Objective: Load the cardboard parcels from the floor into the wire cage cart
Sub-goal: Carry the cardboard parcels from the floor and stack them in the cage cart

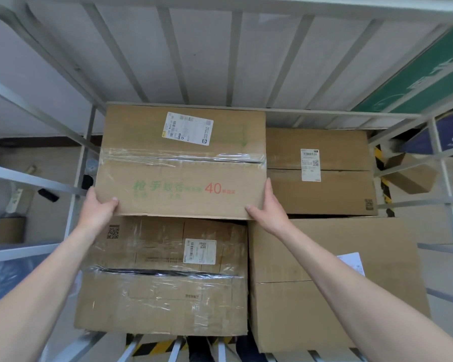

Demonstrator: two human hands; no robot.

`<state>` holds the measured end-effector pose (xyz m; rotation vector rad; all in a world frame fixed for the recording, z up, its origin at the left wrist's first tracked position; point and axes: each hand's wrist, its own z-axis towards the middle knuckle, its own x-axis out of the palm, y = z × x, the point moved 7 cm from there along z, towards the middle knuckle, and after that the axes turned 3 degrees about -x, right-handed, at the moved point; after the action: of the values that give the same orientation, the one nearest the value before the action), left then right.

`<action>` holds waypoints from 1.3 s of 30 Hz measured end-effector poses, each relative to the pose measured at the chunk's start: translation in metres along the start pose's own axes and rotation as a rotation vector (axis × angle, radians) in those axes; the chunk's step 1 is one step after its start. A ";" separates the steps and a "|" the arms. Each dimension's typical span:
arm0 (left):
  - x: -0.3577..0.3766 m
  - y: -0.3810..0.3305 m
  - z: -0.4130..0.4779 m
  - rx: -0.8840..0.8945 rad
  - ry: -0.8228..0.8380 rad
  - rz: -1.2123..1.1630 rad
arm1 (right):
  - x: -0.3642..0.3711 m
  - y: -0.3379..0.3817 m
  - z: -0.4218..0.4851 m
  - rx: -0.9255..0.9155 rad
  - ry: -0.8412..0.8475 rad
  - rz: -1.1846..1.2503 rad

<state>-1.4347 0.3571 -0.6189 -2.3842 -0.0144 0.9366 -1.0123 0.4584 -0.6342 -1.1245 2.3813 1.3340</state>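
White wall panels show behind the grey bars of the wire cage cart point(234, 58), and beige floor lies beyond its left side. The left hand point(97, 207) grips the near-left corner of the printed parcel point(183, 163), thumb on top and fingers curled round the edge. This parcel carries green characters, a red 40, clear tape along its seam and a white label on its far half. It sits far left inside the cart, one level up, its near edge overlapping the taped parcel point(162, 278) below; whether it rests fully I cannot tell. The right hand point(268, 210) holds the near-right corner, thumb pressed on top and fingers along the side. Right of it, lower down, a labelled parcel point(322, 173) lies far right, with a large plain parcel point(332, 283) near right, touching the taped one. Outside the right bars are a green sign point(416, 74) and a small box point(413, 176) on the floor
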 end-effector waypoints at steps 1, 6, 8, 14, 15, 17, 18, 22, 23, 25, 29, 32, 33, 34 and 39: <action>-0.002 -0.001 0.001 0.014 0.001 0.012 | 0.002 0.002 0.001 -0.003 0.001 0.016; -0.010 -0.012 0.013 0.090 -0.017 0.056 | 0.006 0.009 0.008 -0.009 -0.055 0.079; -0.013 -0.019 0.018 0.105 -0.033 0.062 | 0.006 0.019 0.014 -0.025 -0.084 0.102; -0.013 -0.036 0.040 0.145 -0.015 0.051 | -0.002 0.046 0.045 -0.044 -0.184 0.125; -0.014 -0.033 0.042 0.139 0.008 0.062 | -0.001 0.044 0.044 -0.034 -0.173 0.113; -0.016 -0.028 0.042 0.131 0.084 0.104 | 0.001 0.042 0.037 -0.024 -0.165 0.075; -0.018 -0.026 0.041 0.121 0.138 0.125 | 0.002 0.043 0.034 -0.018 -0.166 0.060; -0.027 -0.026 0.035 0.102 0.281 0.166 | 0.004 0.051 0.029 0.030 -0.179 -0.006; -0.029 -0.024 0.034 0.092 0.311 0.158 | 0.005 0.053 0.027 0.044 -0.179 -0.024; -0.033 -0.018 0.027 0.067 0.352 0.152 | 0.005 0.053 0.021 0.081 -0.185 -0.046; -0.037 -0.002 0.015 0.069 0.353 0.141 | 0.008 0.040 -0.006 0.135 -0.173 -0.075; -0.031 0.006 0.011 0.085 0.372 0.123 | 0.010 0.029 -0.021 0.152 -0.185 -0.105; -0.027 0.009 0.011 0.089 0.380 0.118 | 0.010 0.028 -0.024 0.155 -0.193 -0.119; -0.025 0.009 0.009 0.101 0.383 0.111 | 0.010 0.026 -0.025 0.162 -0.198 -0.134; -0.026 0.023 -0.003 0.098 0.381 0.084 | 0.007 0.017 -0.039 0.209 -0.123 -0.154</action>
<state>-1.4561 0.3311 -0.6125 -2.4475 0.2727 0.4931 -1.0219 0.4286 -0.6041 -1.1065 2.2347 1.0459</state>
